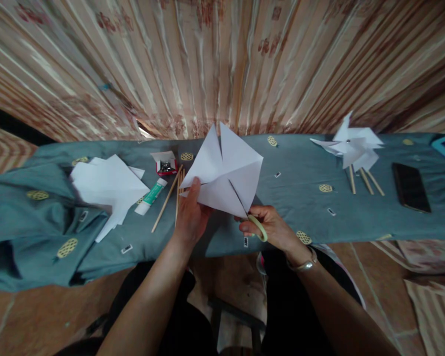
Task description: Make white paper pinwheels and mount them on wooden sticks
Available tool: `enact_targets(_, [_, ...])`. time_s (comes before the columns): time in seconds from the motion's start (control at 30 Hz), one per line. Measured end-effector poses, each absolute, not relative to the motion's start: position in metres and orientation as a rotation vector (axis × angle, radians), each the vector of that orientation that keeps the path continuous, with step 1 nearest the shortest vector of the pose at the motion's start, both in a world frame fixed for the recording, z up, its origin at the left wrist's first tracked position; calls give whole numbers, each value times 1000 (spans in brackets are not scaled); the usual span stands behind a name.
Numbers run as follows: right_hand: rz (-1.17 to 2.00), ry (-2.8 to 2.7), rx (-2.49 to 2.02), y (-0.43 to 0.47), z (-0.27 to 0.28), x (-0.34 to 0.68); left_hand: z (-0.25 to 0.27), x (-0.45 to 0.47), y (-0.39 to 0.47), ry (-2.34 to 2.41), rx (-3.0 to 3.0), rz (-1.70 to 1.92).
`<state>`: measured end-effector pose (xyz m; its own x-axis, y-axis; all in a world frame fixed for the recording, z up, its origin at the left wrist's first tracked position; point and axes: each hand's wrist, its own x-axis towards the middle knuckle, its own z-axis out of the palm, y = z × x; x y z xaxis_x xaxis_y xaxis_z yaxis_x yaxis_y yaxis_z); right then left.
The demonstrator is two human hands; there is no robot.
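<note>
My left hand (193, 212) grips a white paper square (222, 170) by its left corner, thumb on top. Slits run from several of the square's corners toward its centre. My right hand (269, 227) is closed around the pale yellow-green handle of a pair of scissors (259, 228). The scissors meet the paper at its lower right corner, at the end of a slit; the blades are mostly hidden by the paper and fingers. The paper is held above the cloth-covered table.
On the grey-green tablecloth (296, 207) at left lie white paper sheets (109, 185), a glue stick (151, 197), a small red box (166, 165) of metal pieces and wooden sticks (166, 200). At right are paper pinwheels (356, 143) and a black phone (411, 188). A curtain (222, 64) hangs behind.
</note>
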<state>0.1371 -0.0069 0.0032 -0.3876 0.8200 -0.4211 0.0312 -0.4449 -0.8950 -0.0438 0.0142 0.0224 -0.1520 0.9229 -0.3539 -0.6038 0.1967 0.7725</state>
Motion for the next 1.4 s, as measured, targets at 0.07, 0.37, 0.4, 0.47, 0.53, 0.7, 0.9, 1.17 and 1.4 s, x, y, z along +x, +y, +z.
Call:
enact_targets(0.07, [1877, -1183, -1288, -7, 4, 137, 23, -43, 14, 1048, 410, 1397])
enact_targets(0.37, [1868, -1206, -1283, -7, 3, 136, 21, -43, 14, 1064, 409, 1395])
enact_targets(0.4, [1884, -1213, -1280, -7, 3, 136, 21, -43, 14, 1069, 407, 1395])
enact_targets(0.47, [1909, -1263, -1266, -8, 5, 137, 21, -43, 15, 1074, 403, 1405])
enact_targets(0.53, [1916, -1347, -1243, -8, 8, 140, 22, -44, 17, 1068, 385, 1433])
enact_targets(0.7, [1946, -1506, -1229, -10, 11, 145, 25, -50, 21, 1047, 314, 1472])
enact_targets(0.9, [2026, -1553, -1169, -11, 16, 171, 25, -63, 26, 1050, 310, 1526])
enact_targets(1.17, [1431, -1261, -1307, 4, 22, 215, 21, -57, 24, 1014, 353, 1453])
enact_targets(1.4, [1085, -1199, -1392, 21, 21, 217, 10, -37, 15, 1025, 449, 1229])
